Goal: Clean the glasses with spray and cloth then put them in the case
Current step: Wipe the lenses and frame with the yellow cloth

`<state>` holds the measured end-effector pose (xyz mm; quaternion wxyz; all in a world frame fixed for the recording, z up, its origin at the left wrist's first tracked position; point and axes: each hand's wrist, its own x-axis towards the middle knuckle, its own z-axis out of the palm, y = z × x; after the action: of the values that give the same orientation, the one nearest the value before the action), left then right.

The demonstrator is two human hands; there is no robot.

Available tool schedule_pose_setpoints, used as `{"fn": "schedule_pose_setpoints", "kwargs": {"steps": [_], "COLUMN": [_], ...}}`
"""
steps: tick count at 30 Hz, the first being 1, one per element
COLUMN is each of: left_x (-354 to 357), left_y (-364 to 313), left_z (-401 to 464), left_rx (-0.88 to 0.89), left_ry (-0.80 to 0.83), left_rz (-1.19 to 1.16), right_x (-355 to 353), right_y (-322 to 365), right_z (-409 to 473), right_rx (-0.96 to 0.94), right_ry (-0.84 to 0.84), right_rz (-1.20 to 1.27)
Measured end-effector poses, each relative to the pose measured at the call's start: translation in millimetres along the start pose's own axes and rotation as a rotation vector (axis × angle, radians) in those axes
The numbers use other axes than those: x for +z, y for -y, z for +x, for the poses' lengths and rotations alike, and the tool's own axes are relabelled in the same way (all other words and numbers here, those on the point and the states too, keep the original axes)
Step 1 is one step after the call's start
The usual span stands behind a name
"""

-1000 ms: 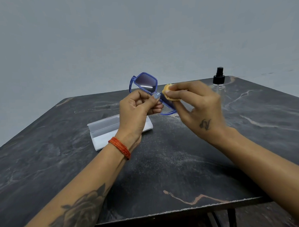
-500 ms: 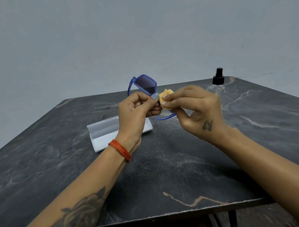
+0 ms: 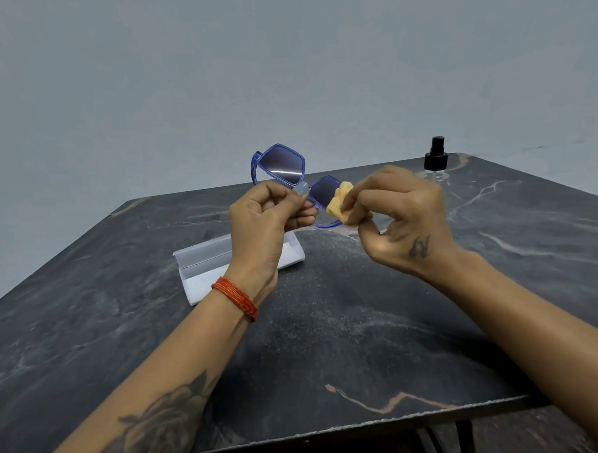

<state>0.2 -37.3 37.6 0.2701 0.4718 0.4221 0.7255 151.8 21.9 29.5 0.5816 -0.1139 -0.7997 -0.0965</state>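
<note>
Blue-framed glasses (image 3: 282,165) with dark lenses are held up above the table, tilted. My left hand (image 3: 263,224) pinches them at the bridge between thumb and fingers. My right hand (image 3: 396,218) pinches a small folded yellow cloth (image 3: 338,204) against the right lens, whose outer part is hidden behind the cloth and fingers. An open white glasses case (image 3: 203,264) lies on the table below and behind my left hand, partly covered by it. A clear spray bottle (image 3: 436,158) with a black nozzle stands at the far right of the table.
The dark marble table (image 3: 329,327) has its near edge at the bottom of the view and its far edge just behind the bottle. A plain grey wall stands behind it.
The glasses have tilted so more of the right lens shows. My right hand with the cloth has slid from near the bridge outward to the right side of that lens.
</note>
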Motion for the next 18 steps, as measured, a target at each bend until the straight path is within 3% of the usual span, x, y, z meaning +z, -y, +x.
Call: {"fn": "schedule_pose_setpoints", "kwargs": {"steps": [6,9,14,18], "left_x": [-0.7,-0.6,-1.1,-0.6], "left_y": [0.6,1.2,1.1,1.4], "left_z": [1.8,1.8,1.3,1.0], "left_rx": [0.022,0.026,0.024,0.023], "left_ry": [-0.006,-0.008,-0.002,0.005], "left_rz": [0.006,0.006,0.005,0.016], "right_x": [-2.5,-5.2,-11.6,-11.6], "right_y": [-0.7,4.5,4.9,5.1], "right_z": [1.7,7.2,14.5,15.5], "right_rx": [0.133,0.409,0.780,0.894], "right_ry": [-0.118,-0.196,-0.218,-0.185], "right_rz": [-0.119,0.125,0.730,0.872]}}
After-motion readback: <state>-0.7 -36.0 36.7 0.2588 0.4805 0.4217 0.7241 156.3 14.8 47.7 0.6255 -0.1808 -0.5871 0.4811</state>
